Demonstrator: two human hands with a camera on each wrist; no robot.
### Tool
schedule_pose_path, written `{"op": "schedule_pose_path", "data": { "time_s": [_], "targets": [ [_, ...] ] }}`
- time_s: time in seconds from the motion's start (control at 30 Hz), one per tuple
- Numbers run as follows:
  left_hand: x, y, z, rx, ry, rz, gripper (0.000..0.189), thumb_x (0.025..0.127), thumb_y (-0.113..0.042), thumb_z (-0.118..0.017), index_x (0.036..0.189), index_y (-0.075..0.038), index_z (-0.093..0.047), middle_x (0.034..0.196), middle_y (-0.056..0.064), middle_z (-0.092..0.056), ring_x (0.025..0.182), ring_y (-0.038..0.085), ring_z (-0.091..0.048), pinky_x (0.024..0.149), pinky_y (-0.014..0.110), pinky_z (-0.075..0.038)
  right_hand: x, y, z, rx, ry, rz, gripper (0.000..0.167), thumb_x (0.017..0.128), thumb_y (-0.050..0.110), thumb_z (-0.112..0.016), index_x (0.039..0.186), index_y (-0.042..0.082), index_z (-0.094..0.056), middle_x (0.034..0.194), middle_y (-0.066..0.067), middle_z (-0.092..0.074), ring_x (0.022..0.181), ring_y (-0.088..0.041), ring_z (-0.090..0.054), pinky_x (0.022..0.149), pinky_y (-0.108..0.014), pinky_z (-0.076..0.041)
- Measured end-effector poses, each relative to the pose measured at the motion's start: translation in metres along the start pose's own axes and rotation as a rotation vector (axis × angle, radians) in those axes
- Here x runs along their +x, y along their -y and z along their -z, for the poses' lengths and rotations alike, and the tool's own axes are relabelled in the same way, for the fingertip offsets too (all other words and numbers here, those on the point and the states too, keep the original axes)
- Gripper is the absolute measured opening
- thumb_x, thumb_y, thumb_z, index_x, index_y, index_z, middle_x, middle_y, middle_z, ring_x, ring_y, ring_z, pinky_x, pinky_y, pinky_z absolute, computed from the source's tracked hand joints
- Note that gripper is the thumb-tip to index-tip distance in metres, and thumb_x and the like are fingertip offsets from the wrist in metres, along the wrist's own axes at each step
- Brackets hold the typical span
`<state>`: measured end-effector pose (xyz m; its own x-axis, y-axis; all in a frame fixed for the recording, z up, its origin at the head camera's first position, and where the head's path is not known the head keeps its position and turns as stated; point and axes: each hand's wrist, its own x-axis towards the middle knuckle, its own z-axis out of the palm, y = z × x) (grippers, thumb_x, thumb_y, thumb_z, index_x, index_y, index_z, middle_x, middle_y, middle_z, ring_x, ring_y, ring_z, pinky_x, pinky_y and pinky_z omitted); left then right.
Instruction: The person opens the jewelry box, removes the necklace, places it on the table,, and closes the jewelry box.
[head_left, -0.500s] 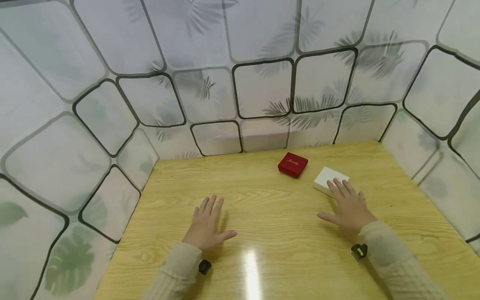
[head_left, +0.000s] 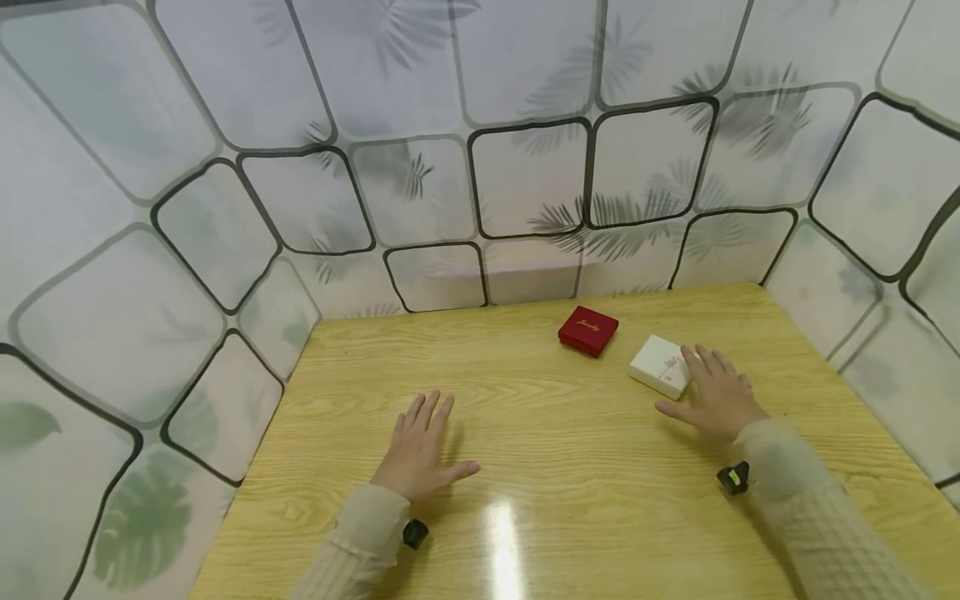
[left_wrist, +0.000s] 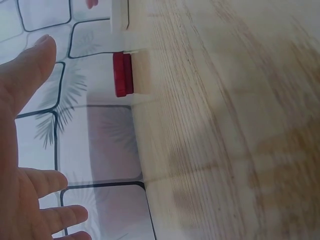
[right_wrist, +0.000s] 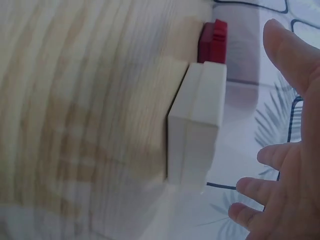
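- Head view: left hand spread wide over the left part of a pale wooden table, fingers straight and pointing toward the back, thumb stretched out to the right.
- Right hand likewise spread wide, just beside the right edge of a small white box, thumb stretched out to the left; a gap between hand and box in the right wrist view.
- White box lying flat on the right part of the table, set at an angle, reddish print on top; seam along its sides in the right wrist view.
- Red box also flat, near the back edge, behind and to the left of the white one, with gold lettering on top; well apart from both hands.
- In the left wrist view, red box beyond the left hand, part of the white one at the top edge.
- Light ribbed sleeves on both arms, with a small black device at the left wrist and another at the right.
- Behind and at both sides, pale wall covering patterned with dark rounded outlines and grey-green leaves.
- Bright streak of reflected light on the table, near the bottom of the head view.
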<state>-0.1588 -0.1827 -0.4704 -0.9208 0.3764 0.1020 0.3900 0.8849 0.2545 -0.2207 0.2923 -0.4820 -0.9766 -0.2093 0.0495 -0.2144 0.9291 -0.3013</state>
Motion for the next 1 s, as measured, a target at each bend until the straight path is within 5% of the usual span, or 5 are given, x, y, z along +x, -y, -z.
{"op": "schedule_pose_path", "data": {
  "time_s": [0.63, 1.0],
  "targets": [
    [0.000, -0.001, -0.004, -0.024, -0.018, -0.050, 0.106, 0.078, -0.069, -0.063, 0.153, -0.006, -0.021, 0.155, 0.021, -0.022, 0.141, 0.042, -0.019, 0.107, 0.063, -0.025, 0.016, -0.031, -0.006, 0.197, 0.079, -0.044, 0.120, 0.082, 0.059, -0.067, 0.145, -0.018, 0.001, 0.145, -0.045, -0.008, 0.130, -0.061, -0.014, 0.102, -0.071, -0.019],
    [0.000, -0.002, -0.008, -0.027, -0.031, -0.076, 0.107, 0.078, -0.069, -0.063, 0.153, -0.005, -0.020, 0.152, 0.023, -0.026, 0.139, 0.042, -0.022, 0.108, 0.061, -0.025, 0.027, -0.026, -0.006, 0.172, 0.103, -0.060, 0.115, 0.082, 0.058, -0.068, 0.140, -0.024, -0.010, 0.136, -0.049, -0.023, 0.122, -0.062, -0.027, 0.100, -0.068, -0.027]
  ]
}}
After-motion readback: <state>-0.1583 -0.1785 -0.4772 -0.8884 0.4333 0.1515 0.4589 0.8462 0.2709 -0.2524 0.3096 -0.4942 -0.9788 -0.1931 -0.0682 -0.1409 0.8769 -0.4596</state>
